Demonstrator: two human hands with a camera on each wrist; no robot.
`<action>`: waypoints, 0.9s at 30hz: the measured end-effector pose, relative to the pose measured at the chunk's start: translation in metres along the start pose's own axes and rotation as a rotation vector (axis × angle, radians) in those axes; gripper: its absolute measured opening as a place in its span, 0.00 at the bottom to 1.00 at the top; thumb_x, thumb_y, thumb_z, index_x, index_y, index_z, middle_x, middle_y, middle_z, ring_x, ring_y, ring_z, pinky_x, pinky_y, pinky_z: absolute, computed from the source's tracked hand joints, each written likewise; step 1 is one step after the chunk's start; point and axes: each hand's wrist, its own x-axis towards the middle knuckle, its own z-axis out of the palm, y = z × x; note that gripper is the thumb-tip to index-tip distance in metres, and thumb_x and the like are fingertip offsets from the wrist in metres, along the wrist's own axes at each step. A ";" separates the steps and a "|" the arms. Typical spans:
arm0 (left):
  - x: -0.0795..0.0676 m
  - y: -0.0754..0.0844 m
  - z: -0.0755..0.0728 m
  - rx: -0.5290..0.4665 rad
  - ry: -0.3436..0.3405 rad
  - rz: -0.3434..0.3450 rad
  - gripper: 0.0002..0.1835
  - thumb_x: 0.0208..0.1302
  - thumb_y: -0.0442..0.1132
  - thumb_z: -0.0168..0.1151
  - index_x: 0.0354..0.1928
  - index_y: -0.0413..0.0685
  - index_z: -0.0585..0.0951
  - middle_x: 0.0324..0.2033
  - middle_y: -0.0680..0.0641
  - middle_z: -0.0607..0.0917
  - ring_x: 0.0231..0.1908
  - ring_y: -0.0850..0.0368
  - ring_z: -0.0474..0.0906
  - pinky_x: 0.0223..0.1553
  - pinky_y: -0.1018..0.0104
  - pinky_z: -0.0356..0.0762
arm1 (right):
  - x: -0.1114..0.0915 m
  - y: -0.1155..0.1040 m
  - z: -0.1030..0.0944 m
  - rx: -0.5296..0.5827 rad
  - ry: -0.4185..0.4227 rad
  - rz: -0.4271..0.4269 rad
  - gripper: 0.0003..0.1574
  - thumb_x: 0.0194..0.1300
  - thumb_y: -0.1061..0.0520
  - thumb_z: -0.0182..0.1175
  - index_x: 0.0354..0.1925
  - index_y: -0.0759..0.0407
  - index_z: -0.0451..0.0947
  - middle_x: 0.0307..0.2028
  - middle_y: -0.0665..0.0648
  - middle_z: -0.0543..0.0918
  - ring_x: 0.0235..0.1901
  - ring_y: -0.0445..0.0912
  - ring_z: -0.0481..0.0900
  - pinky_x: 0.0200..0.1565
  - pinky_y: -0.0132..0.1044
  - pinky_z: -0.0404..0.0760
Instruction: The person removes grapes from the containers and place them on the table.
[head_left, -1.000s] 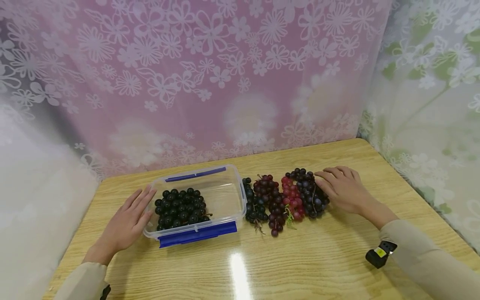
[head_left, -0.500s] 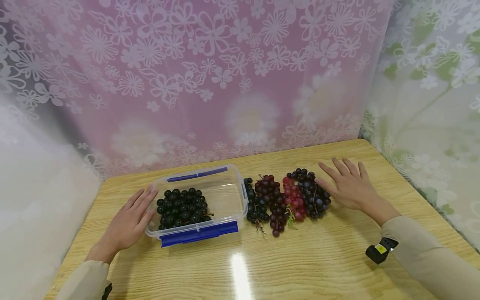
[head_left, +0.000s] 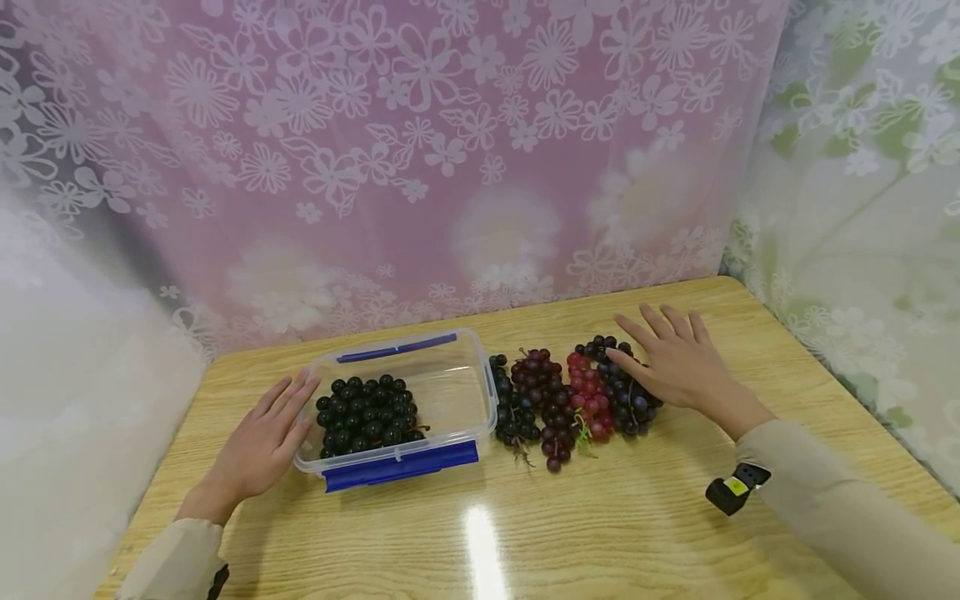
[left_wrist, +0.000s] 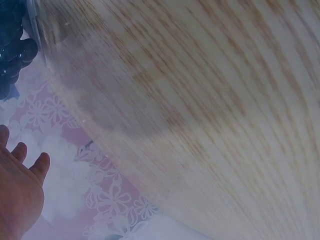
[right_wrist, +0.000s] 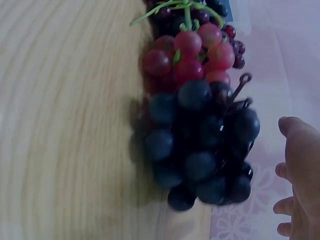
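Note:
My left hand (head_left: 258, 437) lies with straight fingers along the left rim of a clear plastic food container (head_left: 452, 392) with blue latches. Inside the container, on its left side, is a bunch of black grapes (head_left: 366, 417). My right hand (head_left: 678, 362), fingers spread, hovers over the upper right of a dark blue bunch of grapes (head_left: 633, 400), holding nothing. The right wrist view shows this dark blue bunch (right_wrist: 200, 145) close up, with the hand apart from it. Left of it lie a red bunch (head_left: 588, 396), a dark red bunch (head_left: 553, 408) and a blackish bunch (head_left: 516, 417).
Everything stands on a wooden table (head_left: 585, 533). Behind it hangs a pink curtain (head_left: 480, 192) with white flowers, and a pale floral curtain (head_left: 862, 275) hangs along the right. A black strap device (head_left: 738, 487) is on the right sleeve.
My right hand first lifted off the right side of the dark blue grapes and spread its fingers, then moved left over them. The left hand has stayed at the container.

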 end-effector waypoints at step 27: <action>0.000 -0.001 0.001 -0.019 0.006 0.000 0.31 0.74 0.42 0.47 0.76 0.52 0.52 0.73 0.43 0.52 0.69 0.38 0.49 0.63 0.38 0.53 | 0.023 -0.058 -0.011 0.016 -0.020 0.033 0.50 0.64 0.21 0.35 0.75 0.42 0.49 0.73 0.63 0.47 0.70 0.64 0.42 0.63 0.69 0.43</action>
